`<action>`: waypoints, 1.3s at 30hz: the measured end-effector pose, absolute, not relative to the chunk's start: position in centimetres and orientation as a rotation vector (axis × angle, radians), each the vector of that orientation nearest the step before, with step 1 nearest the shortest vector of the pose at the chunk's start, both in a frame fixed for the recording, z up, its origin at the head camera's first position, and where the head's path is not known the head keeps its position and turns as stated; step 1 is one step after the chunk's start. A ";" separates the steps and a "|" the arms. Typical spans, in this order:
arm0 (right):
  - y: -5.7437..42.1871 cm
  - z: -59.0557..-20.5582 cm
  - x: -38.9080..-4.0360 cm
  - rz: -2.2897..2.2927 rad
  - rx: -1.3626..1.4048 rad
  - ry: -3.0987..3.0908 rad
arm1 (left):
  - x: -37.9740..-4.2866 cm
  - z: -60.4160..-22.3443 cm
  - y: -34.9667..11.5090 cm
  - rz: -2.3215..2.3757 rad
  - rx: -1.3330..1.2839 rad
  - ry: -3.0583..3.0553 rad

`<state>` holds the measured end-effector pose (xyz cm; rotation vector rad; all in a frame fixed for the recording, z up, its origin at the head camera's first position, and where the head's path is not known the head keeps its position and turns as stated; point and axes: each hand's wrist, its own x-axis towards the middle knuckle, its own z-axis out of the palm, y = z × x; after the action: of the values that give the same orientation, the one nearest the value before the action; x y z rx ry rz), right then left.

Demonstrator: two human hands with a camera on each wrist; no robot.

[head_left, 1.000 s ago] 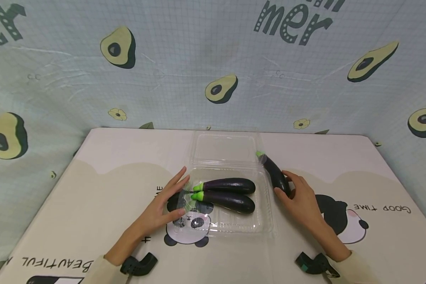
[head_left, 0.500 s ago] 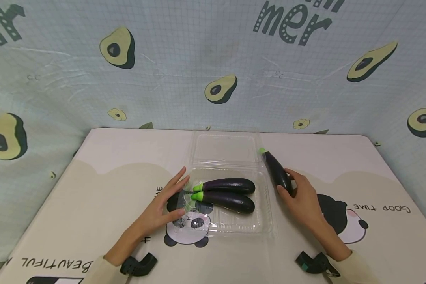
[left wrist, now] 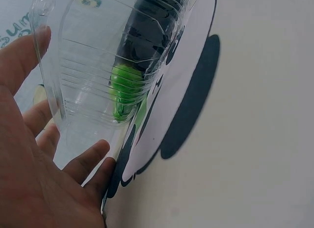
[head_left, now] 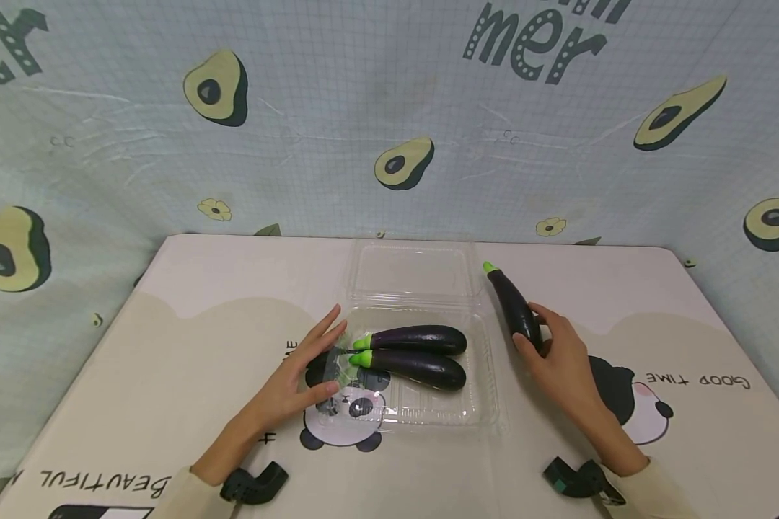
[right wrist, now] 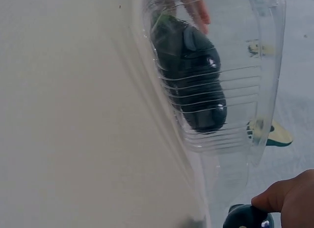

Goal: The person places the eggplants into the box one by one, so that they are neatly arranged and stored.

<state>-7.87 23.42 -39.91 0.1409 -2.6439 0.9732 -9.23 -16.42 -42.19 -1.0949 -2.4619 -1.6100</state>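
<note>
Two dark purple eggplants, the far one point(head_left: 422, 339) and the near one point(head_left: 415, 370), lie side by side in a clear plastic clamshell box point(head_left: 490, 389), green stems toward the left. Its lid point(head_left: 415, 270) is folded back, away from me. My left hand point(head_left: 298, 375) has its fingers spread at the box's left end; in the left wrist view, a fingertip point(left wrist: 45, 37) overlaps the clear rim. Beyond the box's right side, my right hand point(head_left: 561, 367) grips a third eggplant point(head_left: 509, 299) by its thick end, stem pointing away. The right wrist view catches that eggplant point(right wrist: 248, 218) at the bottom edge.
A pale mat point(head_left: 188, 375) with cartoon animals and lettering covers the table. Behind the table hangs a light blue avocado-print sheet point(head_left: 324, 122). Black mounts, one at the left wrist point(head_left: 254, 484) and one at the right wrist point(head_left: 574, 477), sit close over the mat.
My right hand has shifted a little to the right with its eggplant, whose stem end has moved right and away from me, off the box's edge. My left hand and the box have not moved.
</note>
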 end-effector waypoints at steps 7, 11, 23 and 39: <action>23.5 -39.1 -7.6 0.987 0.143 -2.626 | -9.2 -42.1 -16.4 -1.613 -1.085 -2.467; 23.5 -38.5 -7.5 0.966 0.140 -2.615 | -9.3 -42.1 -16.4 -1.610 -1.087 -2.469; 23.4 -37.9 -7.2 0.961 0.179 -2.589 | -9.3 -42.2 -16.5 -1.604 -1.090 -2.467; 22.8 -36.6 -6.9 0.961 0.267 -2.582 | -9.3 -42.2 -16.5 -1.600 -1.094 -2.463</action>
<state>-6.85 22.83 -36.64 0.2670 -2.5824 0.9611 -9.31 -16.50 -42.24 -1.0941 -2.4629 -1.6003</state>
